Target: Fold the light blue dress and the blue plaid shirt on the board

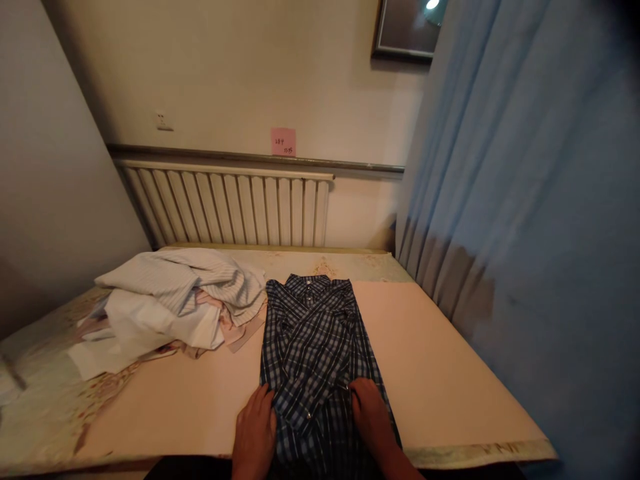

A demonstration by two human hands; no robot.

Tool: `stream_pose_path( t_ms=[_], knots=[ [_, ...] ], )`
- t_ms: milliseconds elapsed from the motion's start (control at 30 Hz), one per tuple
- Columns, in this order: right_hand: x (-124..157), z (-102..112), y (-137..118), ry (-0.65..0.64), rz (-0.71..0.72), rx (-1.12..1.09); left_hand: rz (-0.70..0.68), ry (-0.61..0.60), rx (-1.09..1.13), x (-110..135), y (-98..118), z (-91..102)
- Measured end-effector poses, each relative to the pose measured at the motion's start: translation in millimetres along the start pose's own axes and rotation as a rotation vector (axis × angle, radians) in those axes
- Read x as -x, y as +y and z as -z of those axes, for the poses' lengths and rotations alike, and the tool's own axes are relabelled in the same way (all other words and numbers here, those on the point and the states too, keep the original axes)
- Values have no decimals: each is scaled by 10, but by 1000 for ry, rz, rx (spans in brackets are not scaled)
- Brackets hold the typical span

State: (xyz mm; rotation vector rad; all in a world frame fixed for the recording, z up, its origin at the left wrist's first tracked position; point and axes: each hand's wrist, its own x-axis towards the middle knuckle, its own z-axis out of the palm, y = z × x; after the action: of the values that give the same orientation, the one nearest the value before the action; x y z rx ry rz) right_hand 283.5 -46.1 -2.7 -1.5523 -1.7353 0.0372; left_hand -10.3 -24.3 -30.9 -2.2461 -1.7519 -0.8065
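Note:
A dark blue-and-white checked shirt (320,340) lies face up before me, its collar at the far end and its sleeves folded inward across the front. Its lower part runs down toward my body and out of view. My left hand (255,427) grips the shirt's left edge, with the fingers curled at the fabric. On the opposite side, my right hand (371,415) is closed on the shirt close to a sleeve cuff, and its fingertips are partly hidden.
A pile of white, striped and pinkish clothes (170,300) sits left of the shirt. Beneath is a pale board or sheet (440,360) on a flower-patterned table cover (45,420). A radiator (235,207) stands behind; a blue curtain (525,200) hangs along the right.

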Motion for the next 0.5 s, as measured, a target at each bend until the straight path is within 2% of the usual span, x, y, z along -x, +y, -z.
stream_pose_path(
  t_ms=[133,300,500],
  knots=[
    [10,14,-27,7,23,-8,46,-68,22,-105,107,133],
    [9,34,-41,-21,-12,-25,85,-177,125,-269,349,345],
    [47,8,15,7,-54,-86,235,-314,445,-419,685,358]
  ],
)
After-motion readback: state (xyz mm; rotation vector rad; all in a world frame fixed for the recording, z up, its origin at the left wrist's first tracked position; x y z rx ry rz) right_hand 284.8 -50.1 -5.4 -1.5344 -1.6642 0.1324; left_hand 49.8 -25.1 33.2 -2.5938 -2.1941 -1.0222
